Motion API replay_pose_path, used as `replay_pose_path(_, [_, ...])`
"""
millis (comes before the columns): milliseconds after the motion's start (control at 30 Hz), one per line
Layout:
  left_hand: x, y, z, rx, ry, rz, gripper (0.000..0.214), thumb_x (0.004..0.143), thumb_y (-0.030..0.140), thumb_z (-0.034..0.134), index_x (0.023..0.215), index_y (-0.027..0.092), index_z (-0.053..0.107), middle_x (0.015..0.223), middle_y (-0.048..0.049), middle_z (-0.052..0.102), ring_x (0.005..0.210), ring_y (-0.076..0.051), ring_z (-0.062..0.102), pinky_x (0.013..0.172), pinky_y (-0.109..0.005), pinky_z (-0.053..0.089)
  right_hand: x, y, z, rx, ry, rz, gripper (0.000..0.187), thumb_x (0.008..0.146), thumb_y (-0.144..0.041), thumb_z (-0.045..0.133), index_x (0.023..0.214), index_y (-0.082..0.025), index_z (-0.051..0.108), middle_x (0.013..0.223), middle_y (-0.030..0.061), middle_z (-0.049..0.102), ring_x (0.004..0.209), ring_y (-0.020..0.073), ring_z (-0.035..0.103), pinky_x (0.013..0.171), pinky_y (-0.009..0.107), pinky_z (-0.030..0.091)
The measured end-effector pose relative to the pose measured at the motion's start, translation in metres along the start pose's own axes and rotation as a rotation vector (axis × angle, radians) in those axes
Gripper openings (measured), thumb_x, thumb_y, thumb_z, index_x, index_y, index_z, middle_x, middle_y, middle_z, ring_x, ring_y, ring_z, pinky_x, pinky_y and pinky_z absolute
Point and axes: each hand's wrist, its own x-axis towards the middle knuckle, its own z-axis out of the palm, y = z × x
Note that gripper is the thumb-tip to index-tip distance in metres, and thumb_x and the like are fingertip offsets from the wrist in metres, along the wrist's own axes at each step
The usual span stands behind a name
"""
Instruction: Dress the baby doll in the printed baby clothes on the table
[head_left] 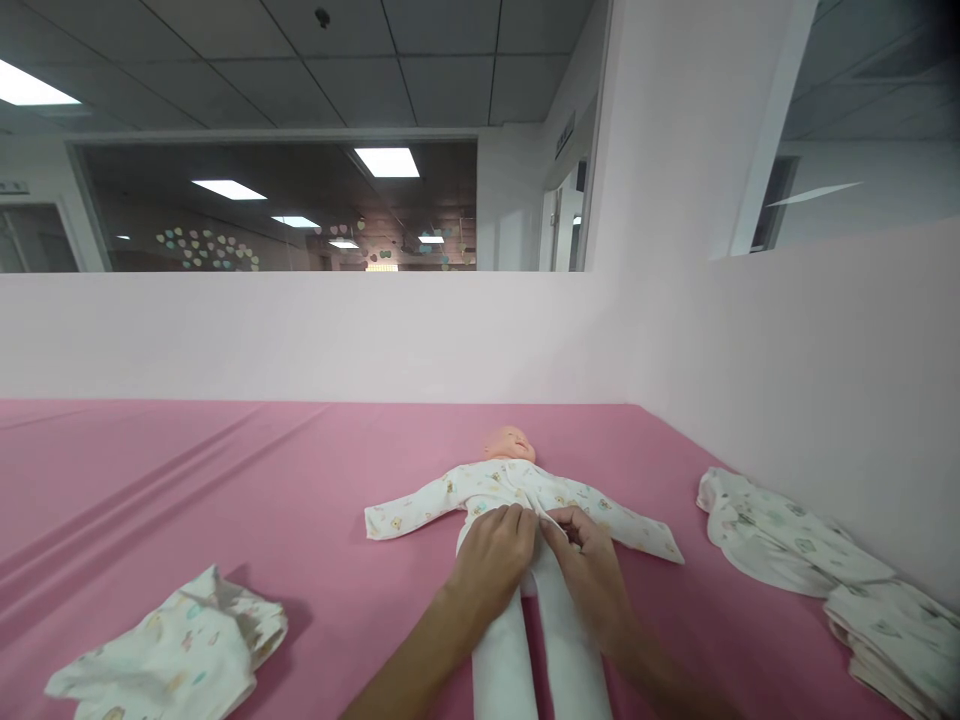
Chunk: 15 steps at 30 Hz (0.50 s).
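Note:
A baby doll [510, 442] lies on its back, dressed in a white printed baby top [491, 482] with both sleeves spread wide. White baby pants [502, 660] cover its legs, which point toward me. At the doll's waist, my left hand [501, 545] is closed with its fingers curled on the cloth. Beside it, my right hand [589, 560] pinches fabric near the top's front hem between thumb and fingers. Exactly which layer each hand grips is partly hidden by the fingers.
The pink sheet [315, 470] has long creases at the left. A crumpled printed baby garment [176, 640] lies front left. Folded printed clothes [802, 545] lie along the right wall. A white wall [315, 335] with windows borders the back.

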Motion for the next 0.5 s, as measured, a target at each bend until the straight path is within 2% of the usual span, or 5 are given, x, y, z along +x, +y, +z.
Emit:
replay_pose_path(200, [0.0,0.002,-0.002,0.012,0.008,-0.023,0.021,0.083,-0.001,0.045,0.091,0.017,0.051,0.088,-0.0048,0.063,0.08,-0.02,0.062,0.068,-0.031,0.048,-0.005,0.001,0.001,0.057,-0.057,-0.006,0.025,0.083,-0.043,0.059,0.09,-0.021,0.065,0.109,0.0068,0.066,0.089,0.0199,0.061,0.083,0.032,0.047])
replay_pose_path(500, [-0.002,-0.001,0.01,0.001,0.15,0.005,0.02,0.083,0.001,0.046,0.095,0.015,0.053,0.082,-0.0034,0.063,0.074,-0.021,0.06,0.063,-0.033,0.047,-0.004,0.007,-0.001,0.042,-0.101,-0.045,0.028,0.087,-0.046,0.056,0.095,-0.021,0.066,0.107,0.0056,0.067,0.088,0.0194,0.059,0.086,0.033,0.045])
